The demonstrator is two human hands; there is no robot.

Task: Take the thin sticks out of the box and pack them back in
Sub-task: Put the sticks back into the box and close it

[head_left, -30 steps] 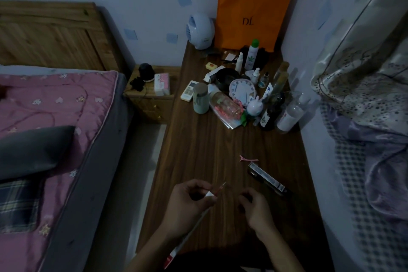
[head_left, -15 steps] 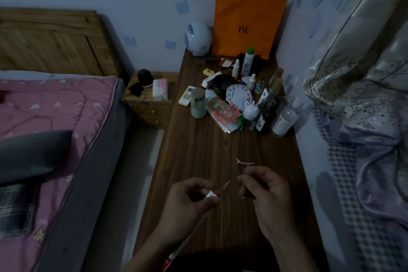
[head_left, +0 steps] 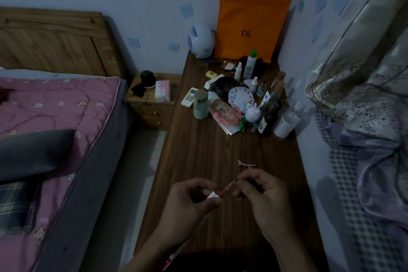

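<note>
Over desk [head_left: 209, 150]: thin red sticks [head_left: 228, 187] poke from slim box [head_left: 213, 195], white mouth.

The dark wooden tabletop [head_left: 198, 150] carries a pink hair clip [head_left: 246, 164] near its middle, and bottles [head_left: 284, 123], a clock [head_left: 239, 97] and an orange bag [head_left: 251, 26] at the far end.

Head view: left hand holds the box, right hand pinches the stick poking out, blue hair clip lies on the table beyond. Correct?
No: the head view shows the hair clip is pink, not blue. Left hand holds the box, right hand pinches the stick.
</note>
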